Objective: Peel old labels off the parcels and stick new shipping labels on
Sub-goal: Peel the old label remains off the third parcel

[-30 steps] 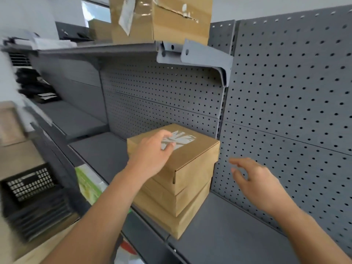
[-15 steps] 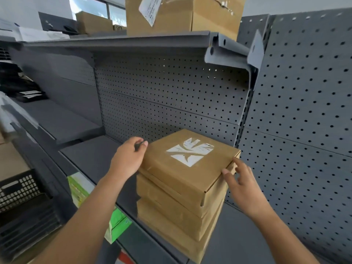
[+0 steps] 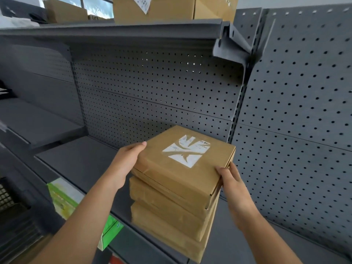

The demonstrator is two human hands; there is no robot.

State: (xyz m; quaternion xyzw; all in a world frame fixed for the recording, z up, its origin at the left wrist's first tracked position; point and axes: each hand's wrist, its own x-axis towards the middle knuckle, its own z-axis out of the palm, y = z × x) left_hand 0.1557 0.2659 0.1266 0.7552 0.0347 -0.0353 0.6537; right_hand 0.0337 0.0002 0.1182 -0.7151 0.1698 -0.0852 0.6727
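A stack of three flat brown cardboard parcels stands on a grey metal shelf [image 3: 80, 161]. The top parcel [image 3: 177, 172] carries a torn white label remnant [image 3: 187, 150] with a bit of barcode. My left hand [image 3: 126, 162] grips the top parcel's left edge, thumb on top. At the parcel's right front corner, my right hand [image 3: 231, 182] holds it with fingers curled on the side. The top parcel sits slightly askew and tilted on the lower parcels [image 3: 167, 216].
Grey pegboard [image 3: 295, 111] backs the shelf. An upper shelf [image 3: 114, 33] with a bracket holds larger cardboard boxes [image 3: 158, 8], one with a loose paper label. A green box [image 3: 64, 199] sits below the shelf edge at left. A dark crate [image 3: 7, 197] is at far left.
My left hand slid off the label to the top parcel's left edge. My right hand reached in and took hold of the right corner. The view has moved closer.
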